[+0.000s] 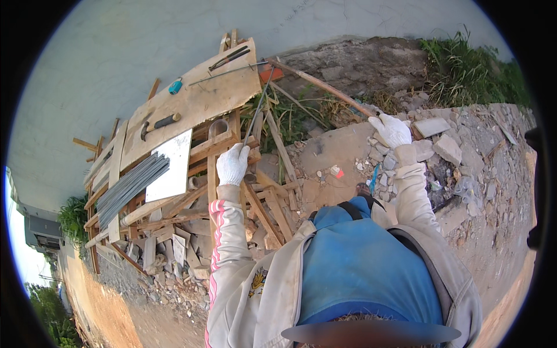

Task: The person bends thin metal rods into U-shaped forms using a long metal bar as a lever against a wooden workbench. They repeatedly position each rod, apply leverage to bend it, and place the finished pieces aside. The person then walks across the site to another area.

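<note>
My left hand [232,164], in a white glove, is closed around the near end of a thin steel rod [258,107]. The rod slants up to the far right corner of the plywood board [191,95]. My right hand [393,129], gloved too, grips the near end of a long rusty bar [322,86]. This bar's far end meets the rod beside an orange-red piece [271,75] at the board's corner; how they join is too small to make out. Another thin rod [226,73] lies across the board near that corner.
On the plywood lie a hammer [159,124], a teal tape measure [176,86] and long-handled cutters [230,58]. A bundle of grey steel rods [130,188] rests partly on a white panel [171,168]. Timber framing [267,211] stands below. Rubble [447,148] covers the ground at right.
</note>
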A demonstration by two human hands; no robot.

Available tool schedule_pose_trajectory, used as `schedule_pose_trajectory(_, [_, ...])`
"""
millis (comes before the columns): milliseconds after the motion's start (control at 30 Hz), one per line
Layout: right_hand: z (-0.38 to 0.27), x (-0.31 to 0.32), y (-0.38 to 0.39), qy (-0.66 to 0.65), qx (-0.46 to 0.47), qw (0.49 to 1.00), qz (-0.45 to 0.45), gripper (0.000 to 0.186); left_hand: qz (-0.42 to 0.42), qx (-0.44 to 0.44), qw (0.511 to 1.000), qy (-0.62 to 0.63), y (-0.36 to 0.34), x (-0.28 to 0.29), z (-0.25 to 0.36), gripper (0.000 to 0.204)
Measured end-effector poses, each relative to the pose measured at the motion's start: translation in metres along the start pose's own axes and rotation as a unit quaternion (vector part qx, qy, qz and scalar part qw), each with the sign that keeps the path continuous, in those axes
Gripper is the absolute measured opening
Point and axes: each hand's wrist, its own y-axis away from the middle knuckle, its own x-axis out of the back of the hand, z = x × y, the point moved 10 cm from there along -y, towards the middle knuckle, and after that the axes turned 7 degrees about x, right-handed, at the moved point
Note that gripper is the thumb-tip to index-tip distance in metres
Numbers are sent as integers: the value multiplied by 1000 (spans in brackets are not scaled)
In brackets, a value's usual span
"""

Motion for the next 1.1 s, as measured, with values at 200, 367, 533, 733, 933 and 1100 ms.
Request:
schedule_pose_trajectory(200, [-10, 13, -1, 23, 11, 1000, 15, 62, 7, -13, 1000, 20, -4, -7, -7, 37])
schedule_pose_trajectory(367, [-40, -2, 31, 5, 6, 998, 56, 58, -9, -11, 1000, 19, -16, 6, -30, 37])
schedule_pose_trajectory(533, [-49, 10, 36, -10, 10, 998, 54, 54, -1, -3, 1000, 21, -12, 13, -26, 35])
schedule_pose_trajectory(733, [-16, 10, 7, 5, 18, 1000, -20, 56, -5, 70, 996, 58, 5, 3, -1, 32])
schedule_pose_trajectory(933, [26, -41, -29, -12, 34, 996, -77, 49, -116, 145, 978, 91, 5, -22, 4, 38])
schedule_pose_trajectory(1100, [24, -51, -65, -35, 21, 999, 3, 47, -167, 129, 960, 184, -30, -52, 27, 42])
